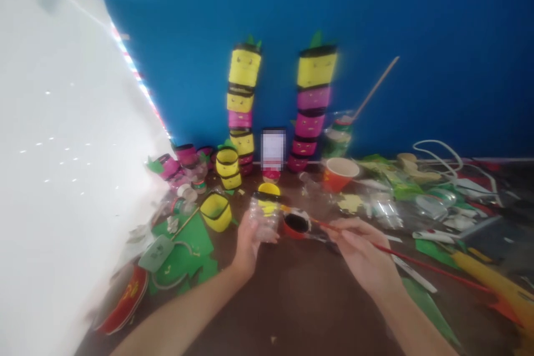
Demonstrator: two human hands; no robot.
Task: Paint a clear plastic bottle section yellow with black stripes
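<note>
My left hand (pixel 247 245) is closed around a clear cut plastic bottle piece (pixel 267 227), which has a black rim and yellow paint on its upper part. In my right hand (pixel 365 253) is a long paintbrush (pixel 429 267) with a red handle. Its yellowed tip reaches the bottle piece and seems to touch it, though blur hides the exact contact. Just behind the piece sits a yellow-rimmed container (pixel 269 189). Between my hands stands a small red cup of black paint (pixel 297 223).
Two tall stacks of painted cups, a left stack (pixel 246 69) and a right stack (pixel 314 97), stand against the blue wall. Yellow cups (pixel 216 212), green paper (pixel 200 239) and a red bowl (pixel 125 303) lie left. A paper cup (pixel 336 178) and plastic bottles (pixel 386 208) clutter the right.
</note>
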